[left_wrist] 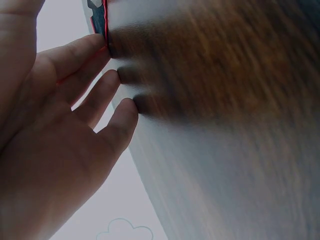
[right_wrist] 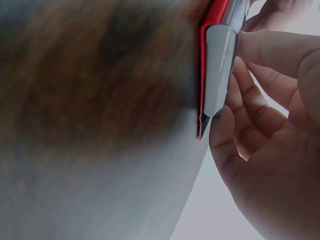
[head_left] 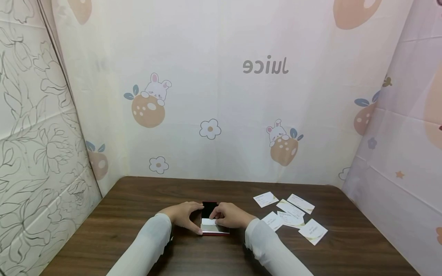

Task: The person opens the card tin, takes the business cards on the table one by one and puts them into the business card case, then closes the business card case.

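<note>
The left hand (head_left: pixel 182 216) is bracing the small red-edged metal card case (head_left: pixel 213 227) on the dark wooden table (head_left: pixel 121 230), fingers curled against it, steadying it while the right hand (head_left: pixel 229 215) is pinching a white card (head_left: pixel 208 221) into it; loose cards (head_left: pixel 293 214) are lying nearby.

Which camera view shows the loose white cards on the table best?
The head view: the loose white cards lie scattered right of the right hand. Both wrist views show none of them, only fingers, case edge and wood.

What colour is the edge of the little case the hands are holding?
Red. The case shows its red edge best in the right wrist view, beside the right hand.
</note>
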`<action>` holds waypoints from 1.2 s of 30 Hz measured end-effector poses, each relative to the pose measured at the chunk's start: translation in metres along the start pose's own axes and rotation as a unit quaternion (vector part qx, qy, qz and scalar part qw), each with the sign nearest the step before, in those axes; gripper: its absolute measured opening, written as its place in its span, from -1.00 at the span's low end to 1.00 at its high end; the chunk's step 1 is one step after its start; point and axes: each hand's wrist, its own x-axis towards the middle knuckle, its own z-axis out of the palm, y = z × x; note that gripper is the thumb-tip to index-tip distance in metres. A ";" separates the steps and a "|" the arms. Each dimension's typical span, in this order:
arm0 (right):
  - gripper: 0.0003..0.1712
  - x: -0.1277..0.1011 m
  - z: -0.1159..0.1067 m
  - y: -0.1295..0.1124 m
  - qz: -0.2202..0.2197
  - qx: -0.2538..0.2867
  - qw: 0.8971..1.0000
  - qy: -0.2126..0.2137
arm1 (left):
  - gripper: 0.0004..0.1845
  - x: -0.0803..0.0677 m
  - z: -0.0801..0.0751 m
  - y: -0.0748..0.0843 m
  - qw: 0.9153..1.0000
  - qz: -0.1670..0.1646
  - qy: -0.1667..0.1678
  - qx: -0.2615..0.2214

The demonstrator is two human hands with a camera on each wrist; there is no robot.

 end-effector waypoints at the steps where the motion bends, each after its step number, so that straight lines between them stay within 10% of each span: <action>1: -0.83 0.000 0.000 0.000 -0.002 -0.002 1.000 0.001 | 0.01 0.000 0.000 -0.001 1.000 0.000 0.000 0.000; 19: -0.78 -0.007 -0.005 0.001 -0.016 -0.016 1.000 -0.014 | 0.01 -0.001 -0.002 -0.002 1.000 0.005 -0.007 -0.009; 36: -0.71 -0.075 -0.061 0.049 0.057 -0.061 0.996 0.007 | 0.01 -0.004 -0.005 0.000 1.000 0.002 -0.006 -0.011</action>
